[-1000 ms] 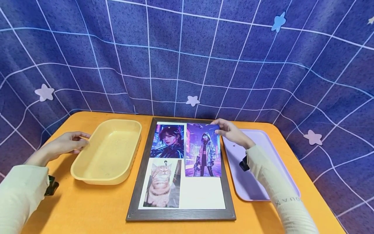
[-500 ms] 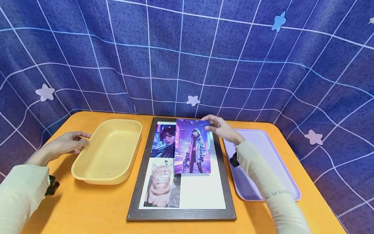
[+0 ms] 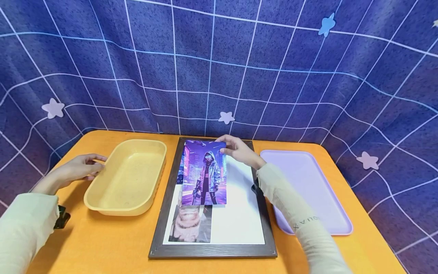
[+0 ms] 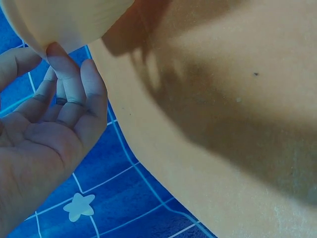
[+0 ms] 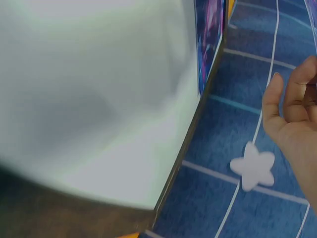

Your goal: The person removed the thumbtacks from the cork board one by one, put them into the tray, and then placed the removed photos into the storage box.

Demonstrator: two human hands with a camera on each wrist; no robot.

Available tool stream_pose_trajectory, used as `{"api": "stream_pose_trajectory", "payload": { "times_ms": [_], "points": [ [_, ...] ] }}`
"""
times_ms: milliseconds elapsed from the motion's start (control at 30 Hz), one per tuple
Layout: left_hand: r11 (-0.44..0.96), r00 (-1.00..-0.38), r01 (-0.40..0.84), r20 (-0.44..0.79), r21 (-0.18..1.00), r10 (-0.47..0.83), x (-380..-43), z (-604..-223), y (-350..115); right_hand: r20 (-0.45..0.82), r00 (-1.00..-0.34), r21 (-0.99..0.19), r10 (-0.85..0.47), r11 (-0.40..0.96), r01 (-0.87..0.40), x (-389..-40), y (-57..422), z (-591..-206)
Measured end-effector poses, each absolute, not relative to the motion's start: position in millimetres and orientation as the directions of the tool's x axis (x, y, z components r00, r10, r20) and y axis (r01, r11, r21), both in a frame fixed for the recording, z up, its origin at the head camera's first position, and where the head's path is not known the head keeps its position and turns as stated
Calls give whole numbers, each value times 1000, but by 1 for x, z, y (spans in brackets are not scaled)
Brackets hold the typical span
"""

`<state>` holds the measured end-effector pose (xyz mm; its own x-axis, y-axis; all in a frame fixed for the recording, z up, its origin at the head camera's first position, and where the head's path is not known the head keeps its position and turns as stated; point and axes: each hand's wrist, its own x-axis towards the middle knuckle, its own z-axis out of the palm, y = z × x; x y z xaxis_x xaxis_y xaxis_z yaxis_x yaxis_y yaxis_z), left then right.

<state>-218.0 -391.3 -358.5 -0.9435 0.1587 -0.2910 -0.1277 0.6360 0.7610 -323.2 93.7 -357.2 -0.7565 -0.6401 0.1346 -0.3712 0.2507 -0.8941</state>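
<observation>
My right hand [image 3: 240, 151] pinches a purple picture print [image 3: 204, 177] of a hooded figure by its top right corner. The print is held over the left half of a dark picture frame [image 3: 212, 251] with a white backing. Beneath it, a cat photo [image 3: 187, 228] shows only its lower part, and a second purple print is nearly all covered; its edge [image 5: 209, 39] shows in the right wrist view. At the left, my left hand [image 3: 76, 169] pinches the rim of a yellow plastic tub [image 3: 126, 182]; in the left wrist view the fingers [image 4: 64, 69] meet that rim.
A shallow lilac tray [image 3: 308, 182] lies right of the frame, partly under my right sleeve. The orange table [image 3: 113, 243] ends at a blue curtain [image 3: 191, 68] with grid lines and stars.
My right hand has carried the hooded-figure print leftward from the frame's right half, so it now covers most of the other print and the cat's head. My left hand has stayed put.
</observation>
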Motion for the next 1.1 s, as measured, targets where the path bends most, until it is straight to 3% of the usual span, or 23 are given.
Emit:
{"api": "stream_pose_trajectory", "payload": {
  "times_ms": [433, 833, 1100],
  "points": [
    [641, -946, -116, -281, 759, 161, -218, -360, -390, 135, -738, -886, -661, 253, -388, -316, 43, -357],
    [633, -946, -122, -282, 764, 158, -216, -360, -389, 175, -711, -903, -681, 177, -392, -297, 11, -328],
    [644, -948, -117, -278, 756, 154, -217, -362, -390, 191, -712, -915, -676, 139, -378, -300, -13, -328]
  ]
}}
